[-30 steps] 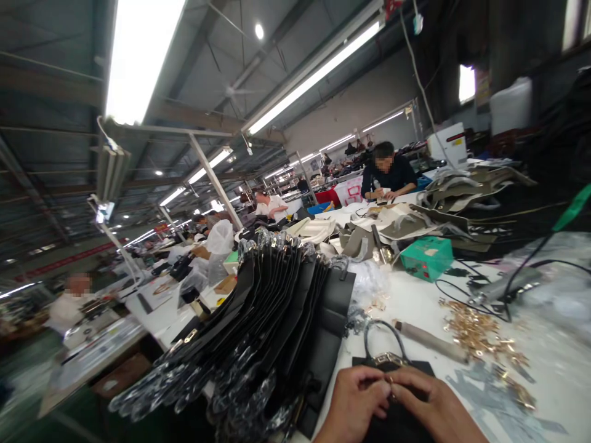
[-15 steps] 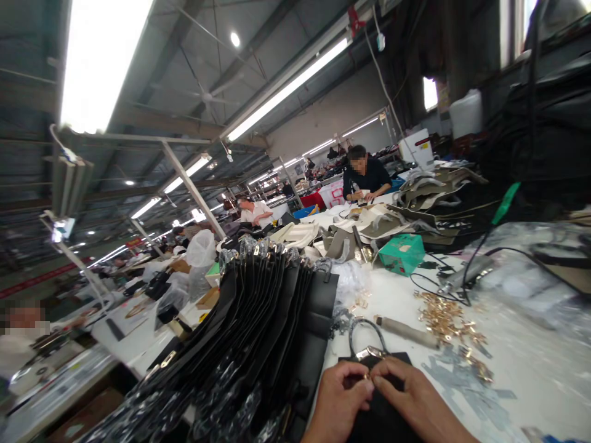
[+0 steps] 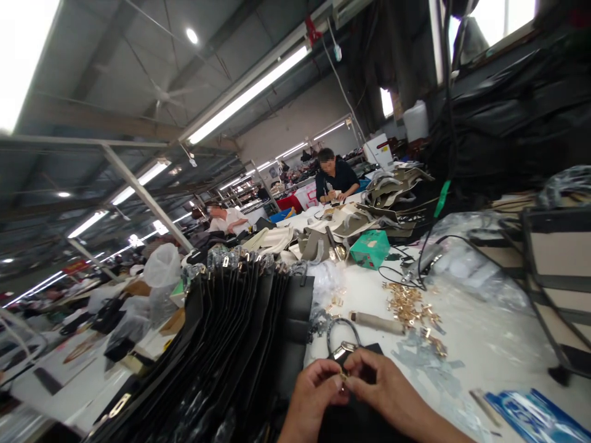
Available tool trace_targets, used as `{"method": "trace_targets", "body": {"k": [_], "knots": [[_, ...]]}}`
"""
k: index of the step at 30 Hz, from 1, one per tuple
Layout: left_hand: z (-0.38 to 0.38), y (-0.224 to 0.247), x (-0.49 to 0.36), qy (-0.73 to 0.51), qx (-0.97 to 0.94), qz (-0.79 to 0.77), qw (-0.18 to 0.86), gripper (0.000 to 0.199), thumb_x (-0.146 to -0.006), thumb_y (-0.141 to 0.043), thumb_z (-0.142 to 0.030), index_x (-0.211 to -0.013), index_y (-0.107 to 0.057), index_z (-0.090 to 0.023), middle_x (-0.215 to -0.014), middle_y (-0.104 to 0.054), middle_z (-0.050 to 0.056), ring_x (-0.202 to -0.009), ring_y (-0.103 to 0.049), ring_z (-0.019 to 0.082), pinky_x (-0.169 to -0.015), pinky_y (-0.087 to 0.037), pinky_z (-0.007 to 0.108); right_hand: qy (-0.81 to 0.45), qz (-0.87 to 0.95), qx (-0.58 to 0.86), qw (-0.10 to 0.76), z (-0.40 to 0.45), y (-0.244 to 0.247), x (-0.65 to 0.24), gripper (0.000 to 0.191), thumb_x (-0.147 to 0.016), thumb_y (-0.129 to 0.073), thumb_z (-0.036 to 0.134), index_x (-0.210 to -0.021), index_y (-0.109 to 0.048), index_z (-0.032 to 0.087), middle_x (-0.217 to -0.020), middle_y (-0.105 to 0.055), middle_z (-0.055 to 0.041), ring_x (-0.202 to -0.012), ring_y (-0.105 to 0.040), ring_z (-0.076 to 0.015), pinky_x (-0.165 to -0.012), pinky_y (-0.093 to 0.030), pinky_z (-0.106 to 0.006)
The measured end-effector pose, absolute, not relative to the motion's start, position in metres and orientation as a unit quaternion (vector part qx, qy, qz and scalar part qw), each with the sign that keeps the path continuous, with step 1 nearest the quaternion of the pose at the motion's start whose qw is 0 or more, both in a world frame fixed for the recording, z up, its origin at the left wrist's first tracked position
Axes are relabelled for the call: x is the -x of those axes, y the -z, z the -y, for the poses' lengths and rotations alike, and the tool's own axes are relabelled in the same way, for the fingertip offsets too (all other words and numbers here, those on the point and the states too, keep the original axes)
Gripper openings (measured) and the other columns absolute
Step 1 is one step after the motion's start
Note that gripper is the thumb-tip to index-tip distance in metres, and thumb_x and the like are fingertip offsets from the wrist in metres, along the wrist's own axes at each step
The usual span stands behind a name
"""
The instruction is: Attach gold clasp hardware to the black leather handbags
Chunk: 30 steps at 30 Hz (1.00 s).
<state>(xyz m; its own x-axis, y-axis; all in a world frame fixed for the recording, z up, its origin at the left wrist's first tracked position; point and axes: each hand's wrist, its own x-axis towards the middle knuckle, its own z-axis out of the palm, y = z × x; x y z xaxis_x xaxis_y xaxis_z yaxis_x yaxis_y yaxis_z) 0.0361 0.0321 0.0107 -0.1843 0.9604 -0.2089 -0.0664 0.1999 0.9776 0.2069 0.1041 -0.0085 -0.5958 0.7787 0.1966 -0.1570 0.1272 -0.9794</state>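
My left hand (image 3: 316, 391) and my right hand (image 3: 378, 378) meet with fingertips pinched together at a small gold metal fitting (image 3: 343, 376). Fingers cover most of the fitting, so its exact shape is hidden. Beneath both hands lies a black bag piece (image 3: 353, 419), with a looped handle (image 3: 329, 335) and a shiny metal plate (image 3: 344, 349) at its top. To the left, a thick row of black bag pieces (image 3: 252, 314) stands packed together, with plastic-wrapped handles and gold clasps along the top.
Right of the hands are a grey-brown rod (image 3: 376, 322), a heap of gold fittings (image 3: 409, 304) and grey strips (image 3: 429, 363). A green box (image 3: 369, 249) stands behind, and a blue packet (image 3: 535, 413) lies front right. Across the table a co-worker (image 3: 341, 178) bends over something.
The view has swung to the right, so everything appears shifted left and the blue packet shows more fully. My hands keep their pinch on the gold fitting over the black bag piece.
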Motion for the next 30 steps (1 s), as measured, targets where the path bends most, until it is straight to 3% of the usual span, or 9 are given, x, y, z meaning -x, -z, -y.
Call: {"method": "trace_targets", "body": {"k": [9, 16, 19, 26, 30], "knots": [[-0.036, -0.006, -0.035, -0.481, -0.4, -0.62, 0.475, 0.037, -0.07, -0.08, -0.046, -0.085, -0.069, -0.014, -0.083, -0.07, 0.007, -0.075, -0.064, 0.018, -0.069, -0.054, 0.03, -0.649, 0.615, 0.265, 0.362, -0.104, 0.012, -0.205, 0.019, -0.078, -0.07, 0.033, -0.07, -0.065, 0.016, -0.062, -0.066, 0.0009, -0.061, -0.06, -0.0144, -0.058, -0.043, -0.022], [-0.036, 0.002, -0.036, -0.463, -0.459, -0.613, 0.446, 0.057, -0.068, -0.079, -0.048, -0.114, -0.069, -0.015, -0.097, -0.074, 0.011, -0.083, -0.067, 0.024, -0.075, -0.053, 0.035, -0.69, 0.575, 0.237, 0.37, -0.105, 0.011, -0.204, 0.021, -0.081, -0.065, 0.034, -0.072, -0.067, 0.015, -0.062, -0.066, 0.0004, -0.059, -0.061, -0.015, -0.058, -0.044, -0.023], [-0.037, 0.009, -0.033, -0.469, -0.474, -0.602, 0.44, 0.053, -0.069, -0.079, -0.045, -0.112, -0.071, -0.016, -0.101, -0.074, 0.011, -0.088, -0.067, 0.025, -0.079, -0.051, 0.034, -0.697, 0.575, 0.218, 0.37, -0.104, 0.009, -0.204, 0.025, -0.083, -0.064, 0.037, -0.072, -0.067, 0.015, -0.063, -0.066, -0.0001, -0.06, -0.061, -0.0147, -0.058, -0.045, -0.023], [-0.038, 0.015, -0.03, -0.471, -0.462, -0.614, 0.433, 0.046, -0.071, -0.077, -0.047, -0.105, -0.074, -0.015, -0.084, -0.074, 0.008, -0.071, -0.064, 0.019, -0.067, -0.049, 0.028, -0.718, 0.533, 0.234, 0.382, -0.105, 0.018, -0.197, 0.022, -0.076, -0.069, 0.036, -0.083, -0.061, 0.017, -0.065, -0.067, 0.0008, -0.057, -0.063, -0.0148, -0.056, -0.046, -0.023], [-0.037, 0.012, -0.033, -0.474, -0.457, -0.615, 0.435, 0.05, -0.064, -0.082, -0.047, -0.102, -0.075, -0.016, -0.08, -0.074, 0.007, -0.073, -0.065, 0.02, -0.071, -0.049, 0.029, -0.689, 0.563, 0.248, 0.382, -0.106, 0.018, -0.198, 0.014, -0.075, -0.068, 0.029, -0.074, -0.063, 0.016, -0.063, -0.066, 0.001, -0.058, -0.062, -0.015, -0.057, -0.045, -0.023]]}}
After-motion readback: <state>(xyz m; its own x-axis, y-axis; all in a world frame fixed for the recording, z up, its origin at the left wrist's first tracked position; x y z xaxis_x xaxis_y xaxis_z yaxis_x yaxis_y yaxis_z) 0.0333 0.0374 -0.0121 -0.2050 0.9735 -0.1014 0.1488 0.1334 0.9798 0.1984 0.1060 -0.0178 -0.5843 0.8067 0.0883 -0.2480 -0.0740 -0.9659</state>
